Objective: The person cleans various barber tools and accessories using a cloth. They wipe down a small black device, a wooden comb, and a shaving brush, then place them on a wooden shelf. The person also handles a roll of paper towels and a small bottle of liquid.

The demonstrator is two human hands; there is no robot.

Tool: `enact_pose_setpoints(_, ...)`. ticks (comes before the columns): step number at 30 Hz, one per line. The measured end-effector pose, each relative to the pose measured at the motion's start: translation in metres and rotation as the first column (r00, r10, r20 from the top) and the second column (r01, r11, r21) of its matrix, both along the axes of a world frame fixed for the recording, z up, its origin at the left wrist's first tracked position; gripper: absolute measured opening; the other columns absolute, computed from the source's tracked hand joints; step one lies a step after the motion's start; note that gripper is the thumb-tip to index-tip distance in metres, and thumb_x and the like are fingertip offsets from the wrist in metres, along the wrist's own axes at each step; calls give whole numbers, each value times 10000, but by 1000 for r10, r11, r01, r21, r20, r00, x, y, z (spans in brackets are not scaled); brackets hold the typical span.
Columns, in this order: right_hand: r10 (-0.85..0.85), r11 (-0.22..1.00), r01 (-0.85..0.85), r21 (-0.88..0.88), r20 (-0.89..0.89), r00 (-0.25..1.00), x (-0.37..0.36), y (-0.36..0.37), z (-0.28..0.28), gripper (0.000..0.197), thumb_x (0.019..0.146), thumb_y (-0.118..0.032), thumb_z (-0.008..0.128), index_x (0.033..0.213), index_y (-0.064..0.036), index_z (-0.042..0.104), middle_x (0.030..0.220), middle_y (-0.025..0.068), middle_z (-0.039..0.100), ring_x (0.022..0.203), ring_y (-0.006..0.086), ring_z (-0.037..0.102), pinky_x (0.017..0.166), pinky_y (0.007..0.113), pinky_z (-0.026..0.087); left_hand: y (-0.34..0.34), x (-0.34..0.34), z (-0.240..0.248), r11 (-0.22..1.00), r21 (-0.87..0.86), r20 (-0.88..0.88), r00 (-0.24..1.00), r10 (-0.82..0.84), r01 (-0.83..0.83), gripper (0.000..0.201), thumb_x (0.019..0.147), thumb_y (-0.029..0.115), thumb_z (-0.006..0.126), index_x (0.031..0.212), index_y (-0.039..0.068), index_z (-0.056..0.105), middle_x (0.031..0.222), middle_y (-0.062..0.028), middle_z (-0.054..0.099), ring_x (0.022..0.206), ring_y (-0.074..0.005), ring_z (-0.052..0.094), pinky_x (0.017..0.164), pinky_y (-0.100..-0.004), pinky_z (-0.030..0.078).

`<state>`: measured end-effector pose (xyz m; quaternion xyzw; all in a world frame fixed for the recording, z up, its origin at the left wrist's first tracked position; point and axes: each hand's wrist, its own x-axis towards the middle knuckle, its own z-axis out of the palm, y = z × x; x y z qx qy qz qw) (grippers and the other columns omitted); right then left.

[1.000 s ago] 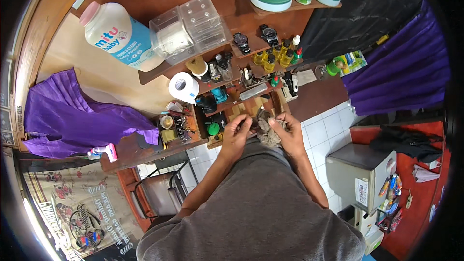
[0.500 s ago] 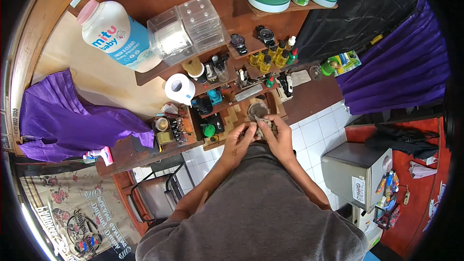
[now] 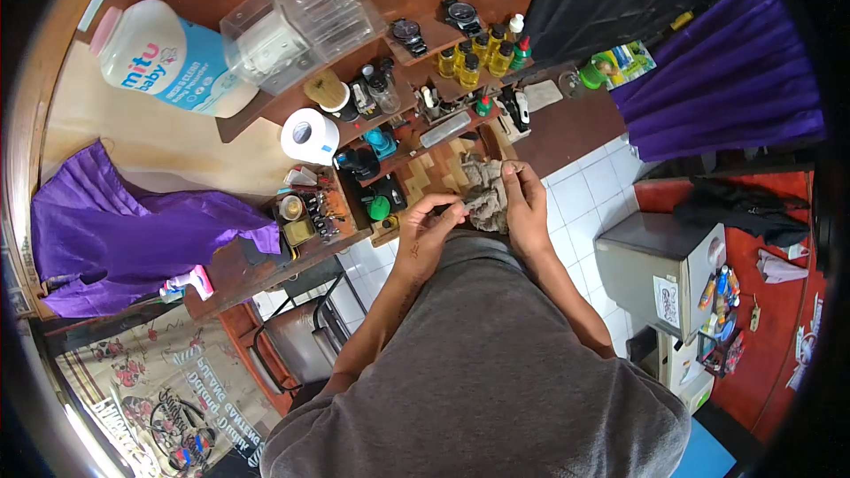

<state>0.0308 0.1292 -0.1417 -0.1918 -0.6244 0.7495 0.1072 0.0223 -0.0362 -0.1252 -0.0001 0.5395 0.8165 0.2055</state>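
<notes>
Powder bottle (image 3: 168,62): pink-capped, big pink-and-blue lettering on its white front, smaller print on the blue part.
Grey cabinet (image 3: 642,270): off to the right, with a white sticker (image 3: 666,301) carrying dark lettering.
Printed sheet (image 3: 164,394): lower left, lettering in white and dark among small pictures.
Cloth (image 3: 485,195): crumpled, grey-beige, up between the two hands, just in front of the grey shirt (image 3: 482,363).
Right hand (image 3: 527,208): thumb and fingers pinching the cloth's right edge.
Left hand (image 3: 427,230): thumb and forefinger pinching its left edge, low down.
</notes>
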Motion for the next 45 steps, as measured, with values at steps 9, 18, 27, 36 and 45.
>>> enact_pose_setpoints(9, 672, 740, -658, -137, 166, 722, 16, 4, 51, 259, 882, -196, 696, 1069, -19, 668, 902, 33, 674, 806, 89, 608, 714, 236, 487, -2, -13, -13, 904, -282, -346, 913, 218, -323, 127, 896, 73, 661, 998, -2, 661, 922, -68, 624, 796, -116, 611, 729, -230, 473)
enact_pose_setpoints(18, 247, 937, -236, -258, 12, 969, 9, 8, 16, 274, 975, -198, 551, 1141, 12, 609, 992, 64, 669, 876, 119, 620, 791, 258, 500, -2, -4, -9, 988, -155, -155, 987, -38, 14, 104, 912, 90, 640, 981, 15, 657, 815, 1, 616, 691, -58, 532, 621, -201, 433)
enact_pose_setpoints(27, 428, 897, -441, 33, 185, 884, 17, 0, 19, 227, 901, -180, 676, 1018, 14, 662, 867, 14, 665, 792, 59, 570, 704, 237, 474, 6, 5, -15, 935, -314, -200, 974, 105, -165, 85, 936, 96, 608, 962, 19, 582, 843, 14, 580, 739, -52, 515, 655, -197, 425)
enact_pose_setpoints(36, 235, 960, -216, 176, -93, 968, 19, 3, 27, 323, 886, -64, 615, 1202, -10, 574, 1091, 99, 620, 978, 154, 580, 852, 283, 466, 11, -9, 11, 989, 131, 55, 997, 59, -66, 135, 997, 180, 520, 1027, 52, 550, 910, 18, 577, 759, -44, 482, 693, -195, 408)
enact_pose_setpoints(45, 164, 949, -143, 282, -53, 985, 26, 8, 19, 219, 888, -114, 620, 1072, 4, 626, 950, 82, 663, 866, 144, 615, 772, 280, 490, 4, 1, 16, 975, 209, 91, 994, 62, -80, 156, 1015, 219, 468, 1067, 75, 495, 1007, -41, 547, 803, -105, 479, 720, -250, 409)
